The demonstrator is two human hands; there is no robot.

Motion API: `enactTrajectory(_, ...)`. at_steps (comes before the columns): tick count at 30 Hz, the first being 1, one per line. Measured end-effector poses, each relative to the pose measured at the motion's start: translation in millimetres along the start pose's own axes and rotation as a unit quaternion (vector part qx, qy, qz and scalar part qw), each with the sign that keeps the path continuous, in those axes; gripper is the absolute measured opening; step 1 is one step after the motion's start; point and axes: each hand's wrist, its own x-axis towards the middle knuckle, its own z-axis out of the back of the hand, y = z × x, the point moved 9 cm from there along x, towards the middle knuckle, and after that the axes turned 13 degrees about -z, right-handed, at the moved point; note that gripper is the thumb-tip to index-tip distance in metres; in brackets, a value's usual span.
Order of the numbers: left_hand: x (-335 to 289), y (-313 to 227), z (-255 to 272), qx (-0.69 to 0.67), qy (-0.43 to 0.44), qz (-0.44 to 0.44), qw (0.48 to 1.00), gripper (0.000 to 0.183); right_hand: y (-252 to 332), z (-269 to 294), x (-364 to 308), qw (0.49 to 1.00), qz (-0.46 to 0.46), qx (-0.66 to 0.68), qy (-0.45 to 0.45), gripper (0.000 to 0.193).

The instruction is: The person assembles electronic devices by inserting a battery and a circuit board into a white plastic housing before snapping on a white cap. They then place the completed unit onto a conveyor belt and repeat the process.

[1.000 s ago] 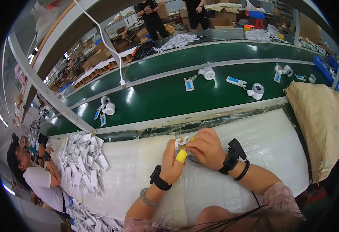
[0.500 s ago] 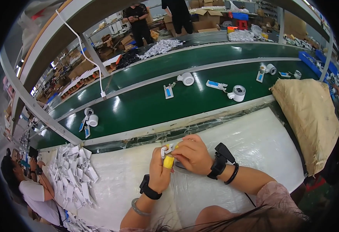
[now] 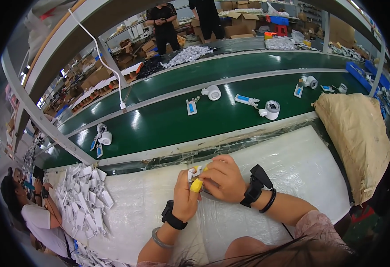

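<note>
Above the plastic-covered table, my left hand [image 3: 185, 202] grips a small white plastic part [image 3: 191, 174] between thumb and fingers. A yellow finger cot [image 3: 196, 185] covers the left thumb. My right hand [image 3: 225, 180] is closed in a pinch against the same part, from its right side. More yellow shows at the right fingertips. The fingers hide much of the part, and its fine detail is too small to make out. Both wrists carry black straps.
A heap of white plastic pieces [image 3: 83, 198] lies left on the table cover [image 3: 266, 187]. Beyond runs a green conveyor belt [image 3: 159, 127] with several round white units, including one [image 3: 212, 92] wired to a flat piece. Brown sacking [image 3: 354, 142] stands right; a co-worker [image 3: 44, 222] sits left.
The hands have shifted very slightly, and the left thumb with its yellow cot has tilted toward the right fingers. Both hands still hold the white part.
</note>
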Motion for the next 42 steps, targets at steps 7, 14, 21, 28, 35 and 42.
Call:
enactTrajectory(7, 1.4, -3.5, -7.5, 0.020, 0.031, 0.012, 0.999, 0.022, 2.2, 0.9, -1.3, 0.999, 0.029, 0.016, -0.001, 0.030)
enactTrajectory(14, 0.1, 0.5, -9.3, -0.011, 0.047, 0.035, 0.998, 0.025, -0.2, 1.7, 1.1, 0.999, 0.023, 0.044, 0.011, 0.028)
enactTrajectory(21, -0.9, 1.7, -9.0, -0.011, 0.052, 0.044, 0.998, 0.026, -0.6, -0.2, 1.1, 0.999, 0.019, 0.043, 0.020, 0.028)
enactTrajectory(28, -0.9, -0.9, -9.7, -0.006, 0.063, 0.037, 0.997, 0.023, 2.7, 0.0, -0.4, 0.999, 0.036, 0.035, 0.009, 0.030)
enactTrajectory(35, 3.3, -1.8, -7.9, 0.033, 0.074, 0.027, 0.996, 0.021, -1.7, 1.1, 0.8, 0.999, 0.023, 0.028, 0.010, 0.028)
enactTrajectory(42, 4.1, -2.1, -5.4, 0.035, 0.050, 0.019, 0.998, 0.026, -10.1, -2.2, -0.5, 0.998, 0.011, 0.053, 0.015, 0.035)
